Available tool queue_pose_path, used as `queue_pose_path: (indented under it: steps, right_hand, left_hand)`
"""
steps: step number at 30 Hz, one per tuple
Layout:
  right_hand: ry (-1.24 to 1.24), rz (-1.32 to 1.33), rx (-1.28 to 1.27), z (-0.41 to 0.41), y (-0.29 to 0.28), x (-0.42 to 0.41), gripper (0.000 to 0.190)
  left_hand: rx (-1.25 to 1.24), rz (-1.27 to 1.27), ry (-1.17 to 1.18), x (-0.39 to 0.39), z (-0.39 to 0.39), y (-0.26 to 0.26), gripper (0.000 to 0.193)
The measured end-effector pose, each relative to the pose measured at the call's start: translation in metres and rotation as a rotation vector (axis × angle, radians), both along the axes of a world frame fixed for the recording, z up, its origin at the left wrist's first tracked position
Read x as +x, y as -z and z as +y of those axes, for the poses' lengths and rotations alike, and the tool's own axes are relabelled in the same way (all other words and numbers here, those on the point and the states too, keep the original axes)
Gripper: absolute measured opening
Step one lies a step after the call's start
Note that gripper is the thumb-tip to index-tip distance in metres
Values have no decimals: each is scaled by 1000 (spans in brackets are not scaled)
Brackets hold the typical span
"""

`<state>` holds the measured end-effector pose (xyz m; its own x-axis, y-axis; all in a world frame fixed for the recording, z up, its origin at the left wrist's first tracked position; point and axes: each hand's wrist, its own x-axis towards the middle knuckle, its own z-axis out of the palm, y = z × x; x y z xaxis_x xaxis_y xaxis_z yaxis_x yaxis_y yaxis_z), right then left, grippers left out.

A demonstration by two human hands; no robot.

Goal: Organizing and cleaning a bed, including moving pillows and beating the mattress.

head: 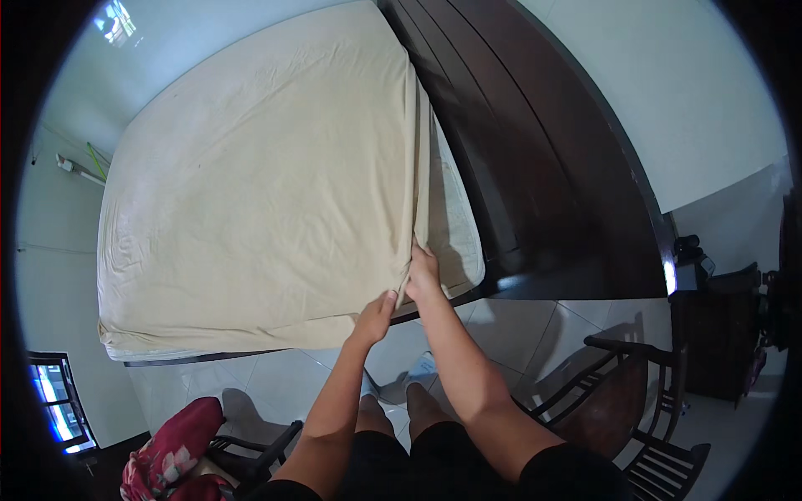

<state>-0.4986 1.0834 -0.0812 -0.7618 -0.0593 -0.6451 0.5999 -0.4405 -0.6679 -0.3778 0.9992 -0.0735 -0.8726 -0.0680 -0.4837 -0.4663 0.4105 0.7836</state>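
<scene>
A cream fitted sheet (269, 181) covers most of the mattress (460, 250), whose bare pale corner shows at the right, beside the headboard. My left hand (376, 318) grips the sheet's edge near that corner, thumb on top. Just to its right and a little farther away, my right hand (424, 270) is closed on the gathered edge of the same sheet. Folds run from my right hand up along the headboard side. Some of my fingers are hidden under the cloth.
A dark wooden headboard (532, 144) rises along the bed's right side. Behind me at the right stands a wooden armchair (608, 401); at the left, another chair (269, 457) is near a red floral cloth (175, 451). A dark cabinet (711, 351) stands far right. The floor (514, 325) is tiled.
</scene>
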Motion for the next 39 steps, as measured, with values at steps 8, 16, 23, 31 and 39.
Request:
queue_pose_path:
  steps: [8, 16, 23, 31, 39]
  right_hand:
    - [-28, -130, -249, 96, 15, -6, 46]
    - [240, 279, 125, 150, 89, -1, 42]
    - [24, 290, 1184, 159, 137, -1, 33]
    - [179, 372, 1113, 163, 162, -4, 32]
    - [170, -131, 925, 164, 197, 6, 42]
  left_hand:
    - [-241, 213, 266, -3, 22, 2, 55]
    - [-441, 320, 482, 1, 41, 42, 67]
    - [-453, 259, 504, 7, 38, 57, 63]
    - [-267, 127, 432, -36, 26, 91, 42]
    - [-550, 224, 550, -31, 26, 102, 35]
